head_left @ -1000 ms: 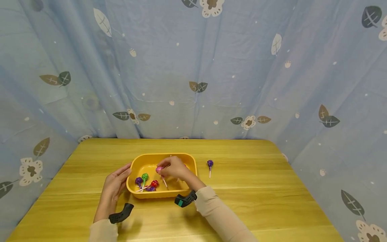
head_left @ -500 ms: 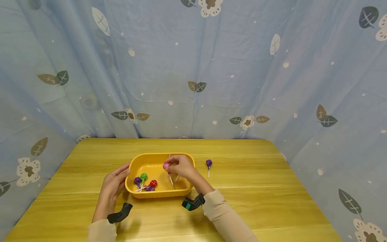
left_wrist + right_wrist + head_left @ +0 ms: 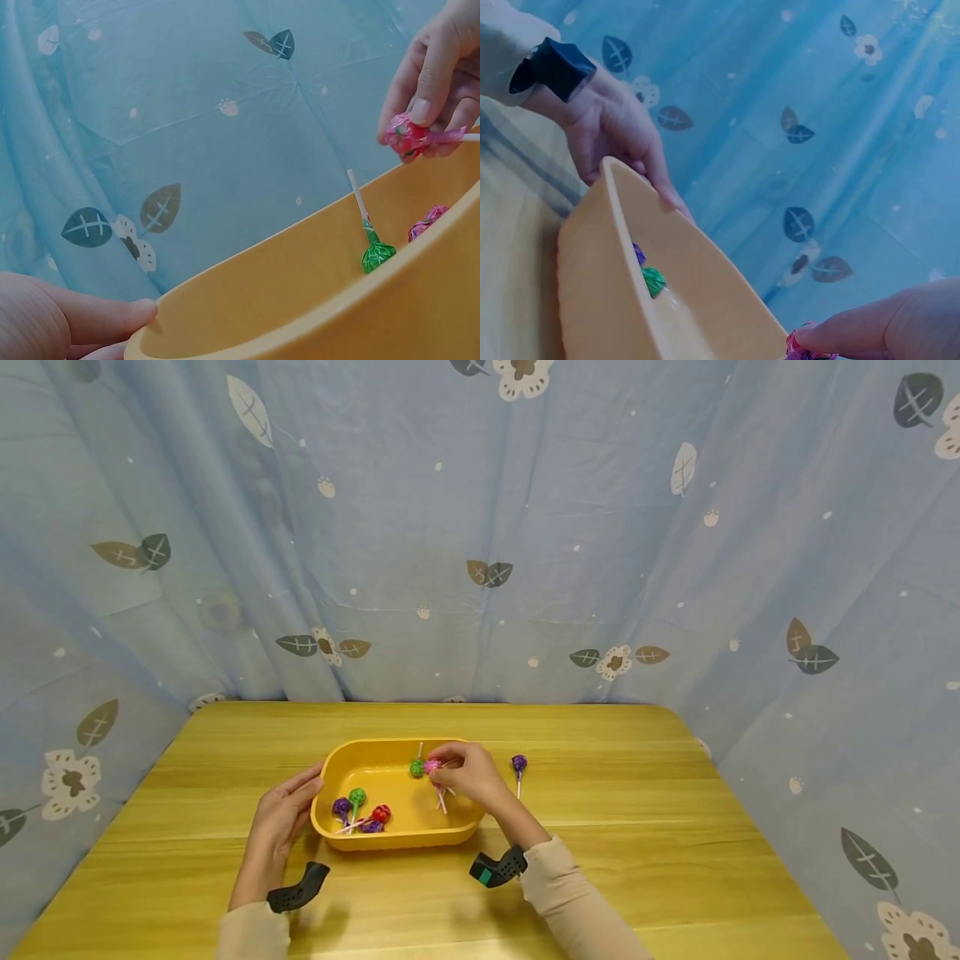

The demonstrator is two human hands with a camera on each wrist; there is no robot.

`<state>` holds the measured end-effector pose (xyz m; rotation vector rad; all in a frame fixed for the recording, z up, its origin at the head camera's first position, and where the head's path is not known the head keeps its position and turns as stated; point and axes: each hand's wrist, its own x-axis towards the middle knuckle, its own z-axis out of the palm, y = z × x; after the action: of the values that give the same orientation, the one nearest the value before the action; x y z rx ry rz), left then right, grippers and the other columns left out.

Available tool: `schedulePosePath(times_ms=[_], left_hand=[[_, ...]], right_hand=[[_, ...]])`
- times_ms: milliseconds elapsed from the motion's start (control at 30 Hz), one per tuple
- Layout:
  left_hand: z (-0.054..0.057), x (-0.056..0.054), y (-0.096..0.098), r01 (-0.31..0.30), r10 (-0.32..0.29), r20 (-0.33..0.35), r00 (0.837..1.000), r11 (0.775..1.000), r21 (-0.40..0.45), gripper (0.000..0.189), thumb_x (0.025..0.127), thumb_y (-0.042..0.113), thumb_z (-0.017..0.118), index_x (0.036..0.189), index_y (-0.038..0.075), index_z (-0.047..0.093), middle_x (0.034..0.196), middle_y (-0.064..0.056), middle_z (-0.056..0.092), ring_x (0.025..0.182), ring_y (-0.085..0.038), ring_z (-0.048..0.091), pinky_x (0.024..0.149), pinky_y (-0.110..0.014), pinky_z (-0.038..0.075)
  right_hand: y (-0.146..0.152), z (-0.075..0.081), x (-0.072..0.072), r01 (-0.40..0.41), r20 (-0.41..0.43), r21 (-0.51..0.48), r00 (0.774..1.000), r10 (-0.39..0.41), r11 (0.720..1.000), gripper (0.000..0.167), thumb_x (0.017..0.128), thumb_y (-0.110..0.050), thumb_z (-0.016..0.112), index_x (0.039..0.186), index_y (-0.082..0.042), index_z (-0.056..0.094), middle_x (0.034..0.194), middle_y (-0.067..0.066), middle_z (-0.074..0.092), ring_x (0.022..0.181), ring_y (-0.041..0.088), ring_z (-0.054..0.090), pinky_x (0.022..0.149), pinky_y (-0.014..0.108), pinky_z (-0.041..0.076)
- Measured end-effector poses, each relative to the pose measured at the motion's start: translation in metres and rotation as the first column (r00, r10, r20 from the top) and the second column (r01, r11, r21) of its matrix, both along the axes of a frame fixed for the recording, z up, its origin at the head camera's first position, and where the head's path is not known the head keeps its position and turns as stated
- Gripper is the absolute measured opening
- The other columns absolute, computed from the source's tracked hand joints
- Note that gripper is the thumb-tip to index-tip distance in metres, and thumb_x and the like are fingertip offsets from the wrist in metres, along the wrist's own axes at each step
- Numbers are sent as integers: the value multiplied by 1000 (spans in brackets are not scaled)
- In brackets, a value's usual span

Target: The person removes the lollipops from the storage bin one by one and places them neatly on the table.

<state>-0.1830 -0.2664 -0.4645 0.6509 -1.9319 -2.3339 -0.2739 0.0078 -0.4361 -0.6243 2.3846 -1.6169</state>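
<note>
My right hand (image 3: 474,774) pinches a pink lollipop (image 3: 407,136) by its wrapped head, over the right part of a yellow plastic basket (image 3: 390,842). My left hand (image 3: 281,814) rests against the basket's left end with fairly straight fingers. Close to the held lollipop, a green lollipop (image 3: 417,768) leans inside with its stick up, and another pink lollipop (image 3: 427,223) is partly hidden by the wall. At the basket's left lie a second green lollipop (image 3: 357,797), a purple lollipop (image 3: 342,807), a red lollipop (image 3: 382,814) and another purple lollipop (image 3: 372,827).
One purple lollipop (image 3: 519,763) lies on the wooden table (image 3: 600,827), right of the basket, its stick toward me. Behind the table hangs a blue patterned curtain (image 3: 420,527). Black wrist mounts (image 3: 298,888) sit on both wrists.
My right hand has moved to the right inside the basket, carrying the pink lollipop. The green lollipop beside it has come into view. My left hand stays at the basket's left end.
</note>
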Motion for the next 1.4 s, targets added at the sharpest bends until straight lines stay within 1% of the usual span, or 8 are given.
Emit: schedulePosePath(times_ms=[100, 267, 600, 833, 900, 1067, 1267, 1400], left_hand=[[0, -1, 1, -6, 6, -7, 1000, 1000, 6, 57, 97, 20, 62, 147, 6, 39, 114, 16, 62, 96, 4, 62, 87, -21, 50], [1, -1, 0, -2, 2, 5, 1000, 1000, 4, 58, 96, 22, 62, 147, 7, 40, 130, 8, 55, 98, 4, 61, 88, -21, 49], [-2, -1, 0, 3, -3, 27, 1000, 1000, -14, 59, 96, 25, 63, 148, 9, 40, 145, -5, 40, 98, 5, 60, 88, -20, 49], [-2, -1, 0, 6, -5, 34, 999, 999, -32, 60, 96, 26, 63, 148, 9, 40, 147, -7, 38, 98, 6, 60, 87, -19, 50], [-2, -1, 1, 5, -4, 29, 1000, 999, -32, 60, 95, 26, 64, 148, 9, 40, 146, -6, 40, 97, 5, 60, 87, -20, 50], [-2, -2, 1, -4, 5, 23, 1000, 999, -34, 60, 95, 26, 65, 147, 8, 41, 143, -4, 43, 97, 4, 61, 86, -20, 50], [-1, -2, 1, 1, 0, 31, 1000, 999, -36, 60, 95, 26, 64, 148, 9, 40, 145, -5, 41, 98, 5, 60, 87, -20, 50], [-1, -1, 1, 2, -1, 29, 1000, 1000, -29, 60, 95, 25, 64, 148, 8, 40, 141, 0, 47, 98, 4, 61, 87, -20, 50]], right_hand=[[9, 1, -2, 36, 8, -26, 999, -36, 999, 21, 84, -5, 75, 105, -3, 72, 92, 5, 69, 78, 14, 63, 68, 32, 56], [21, 4, -2, 84, 35, -77, 996, -81, 993, 23, 84, -4, 74, 107, -2, 71, 95, 8, 69, 81, 17, 64, 75, 42, 57], [44, 2, -7, 178, 85, -150, 982, -167, 973, 32, 87, -4, 71, 118, 4, 66, 106, 15, 67, 88, 22, 66, 78, 38, 57], [63, 15, -5, 195, 140, -234, 976, -166, 952, 33, 87, 4, 67, 119, 10, 62, 111, 27, 62, 95, 33, 65, 88, 53, 51], [71, 16, -8, 226, 137, -250, 971, -197, 942, 33, 87, 2, 68, 119, 9, 63, 111, 25, 63, 93, 31, 66, 87, 51, 52], [88, 8, -19, 330, 139, -275, 943, -302, 903, 33, 87, -3, 71, 118, 3, 65, 111, 20, 65, 90, 24, 67, 85, 46, 54], [104, 2, -24, 410, 167, -298, 911, -376, 862, 32, 88, 0, 69, 119, 4, 64, 112, 22, 63, 95, 30, 65, 87, 44, 53], [109, -1, -26, 443, 185, -292, 896, -405, 847, 31, 88, 1, 68, 119, 4, 64, 111, 22, 63, 95, 32, 65, 85, 43, 54]])
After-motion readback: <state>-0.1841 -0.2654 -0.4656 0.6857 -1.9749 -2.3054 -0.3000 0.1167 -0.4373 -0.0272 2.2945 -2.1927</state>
